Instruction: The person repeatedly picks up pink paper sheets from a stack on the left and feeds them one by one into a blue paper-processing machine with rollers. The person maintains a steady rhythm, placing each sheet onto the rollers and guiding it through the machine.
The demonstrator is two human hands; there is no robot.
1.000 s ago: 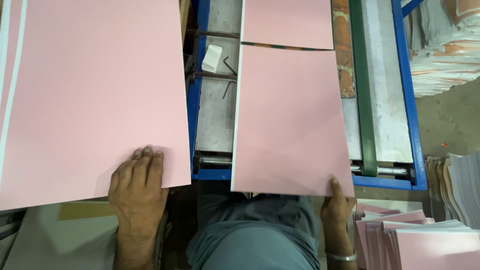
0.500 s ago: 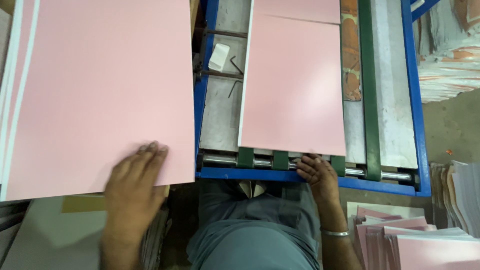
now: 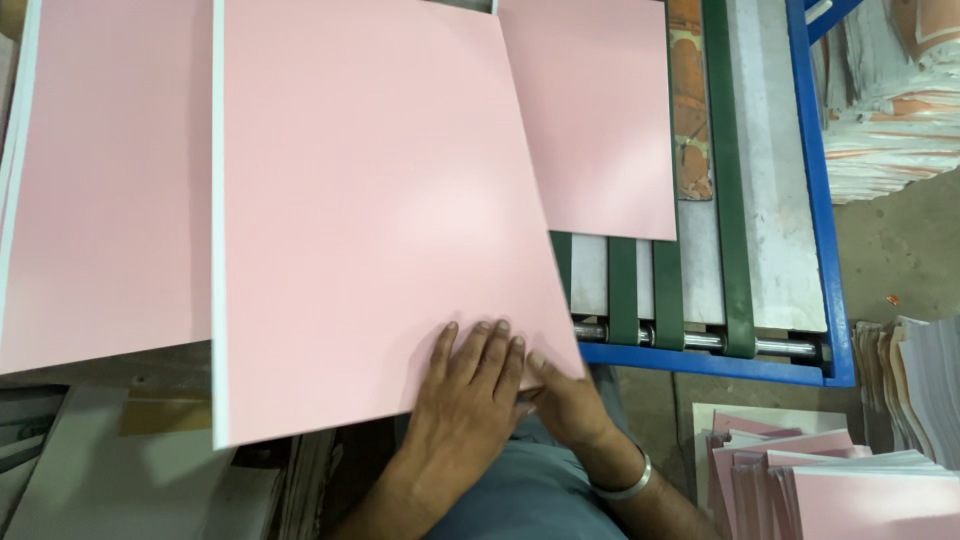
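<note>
at lower centre of the frame, the left hand (image 3: 470, 385) lay flat, fingers spread, on a large pink sheet (image 3: 370, 210), while the right hand (image 3: 565, 400) pinched its lower right corner. the sheet sat angled across the pink stack (image 3: 100, 180) at left, not yet on the green-belted feed table (image 3: 770, 230). another pink sheet (image 3: 600, 110) was already far up the belts at upper right.

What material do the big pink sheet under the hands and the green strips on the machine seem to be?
Pink sheet: probably thin card or paper, smooth with a soft sheen, white at its left edge. Green strips: likely rubber or fabric belts, matte, running over a shiny metal roller.
</note>
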